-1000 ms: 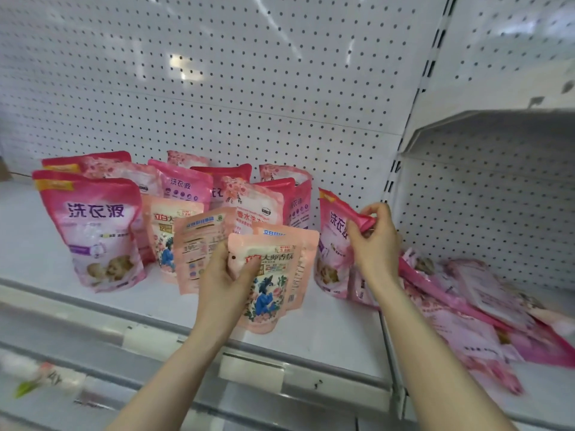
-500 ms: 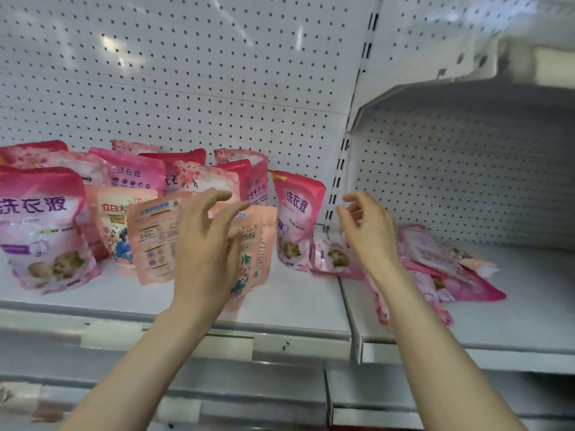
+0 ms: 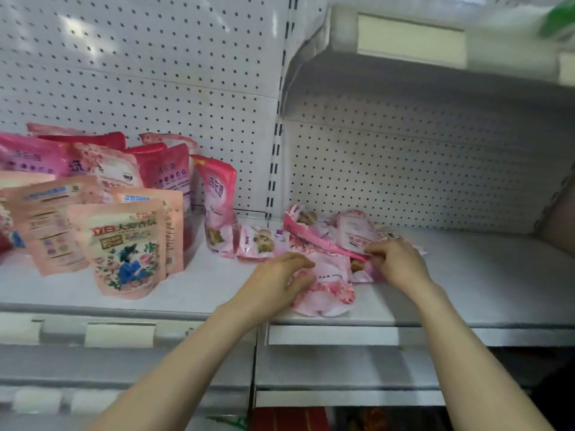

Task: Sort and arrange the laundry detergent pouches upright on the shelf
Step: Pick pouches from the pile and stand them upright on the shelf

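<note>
Because the pile (image 3: pixel 339 241) of pink pouches lies heaped and blurred, its count is unclear. The right hand (image 3: pixel 401 264) hides what its curled fingers (image 3: pixel 375 251) meet there, so a grip cannot be told. Left of the fingers, 1 pink pouch (image 3: pixel 217 206) and peach pouches (image 3: pixel 127 247) stand upright on the shelf (image 3: pixel 482 290). The left hand (image 3: pixel 273 283) pinches a flat pale pouch (image 3: pixel 329 287) between curled fingers and thumb.

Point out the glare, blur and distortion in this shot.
Head view: bright glare patches on the pegboard; the green object at top right is smeared by blur; print on the peach flowered pouch is legible; the shelf upright leans, bent by the wide-angle lens.
</note>
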A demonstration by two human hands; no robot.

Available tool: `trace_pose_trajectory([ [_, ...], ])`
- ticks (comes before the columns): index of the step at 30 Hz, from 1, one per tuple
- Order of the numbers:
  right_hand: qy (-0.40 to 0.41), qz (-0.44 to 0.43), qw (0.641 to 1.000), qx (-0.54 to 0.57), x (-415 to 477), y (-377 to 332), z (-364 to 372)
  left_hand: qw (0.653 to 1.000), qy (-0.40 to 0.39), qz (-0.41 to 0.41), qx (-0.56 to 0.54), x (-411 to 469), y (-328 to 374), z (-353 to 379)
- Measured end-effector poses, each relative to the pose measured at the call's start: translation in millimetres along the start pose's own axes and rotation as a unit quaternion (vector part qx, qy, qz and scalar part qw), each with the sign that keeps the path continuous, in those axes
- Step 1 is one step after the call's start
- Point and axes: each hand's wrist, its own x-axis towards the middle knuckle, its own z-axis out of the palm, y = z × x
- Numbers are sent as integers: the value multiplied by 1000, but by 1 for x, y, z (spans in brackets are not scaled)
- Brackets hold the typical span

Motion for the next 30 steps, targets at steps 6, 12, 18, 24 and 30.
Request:
trace_pose_trajectory([
  [6,213,-25,975,55,1,31,-10,998,26,-43,42,26,4,13],
  [12,155,-61,985,41,-7,50,-1,996,-19,-4,93,94,18,34],
  [18,104,-15,984,141,-6,69,13,985,-111,-19,129,134,29,51],
  [24,271,36,944,183,20,64,-27,970,-170,5,172,146,22,49],
  [30,347,14,903,255,34,52,-53,963,-100,19,251,156,25,72],
])
